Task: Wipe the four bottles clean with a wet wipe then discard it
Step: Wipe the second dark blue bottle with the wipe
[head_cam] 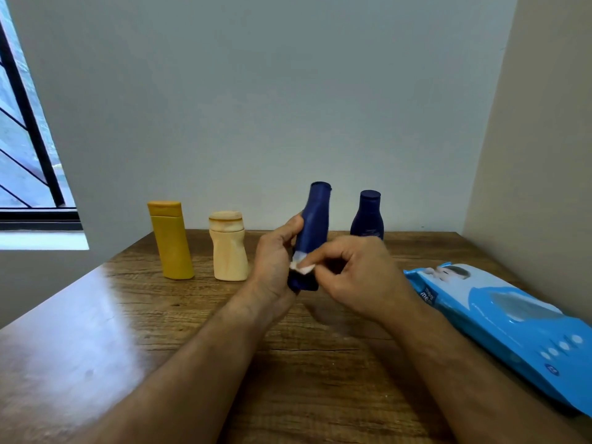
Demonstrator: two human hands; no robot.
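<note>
My left hand grips a tall dark blue bottle, held roughly upright above the wooden table. My right hand pinches a small white wet wipe against the bottle's lower part. A yellow bottle and a cream bottle stand at the back left. A shorter dark blue bottle stands at the back, partly hidden behind my right hand.
A blue pack of wet wipes lies on the table's right side, close to the beige side wall. A grey wall runs behind the bottles. A barred window is at the far left.
</note>
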